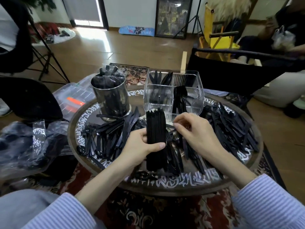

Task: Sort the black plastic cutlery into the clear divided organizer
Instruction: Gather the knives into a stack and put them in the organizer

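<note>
A stacked bundle of black cutlery (156,138) stands upright above the round table (244,184), gripped by the left hand (142,146). The right hand (194,134) pinches one loose piece just right of it. The clear organizer (173,91) sits behind, partly filled; a steel canister (110,96) stands far left.

Sunlit wooden floor (92,47), patterned rug (148,212)

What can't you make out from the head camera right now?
- Type of cutlery in the stack: the left hand covers its middle and the pieces are packed tight.
- What the right hand pinches: its fingers curl over it.
- Contents of the metal can: dark and wrapped in plastic.
- Organizer back compartments: too small to sort by type.
</note>
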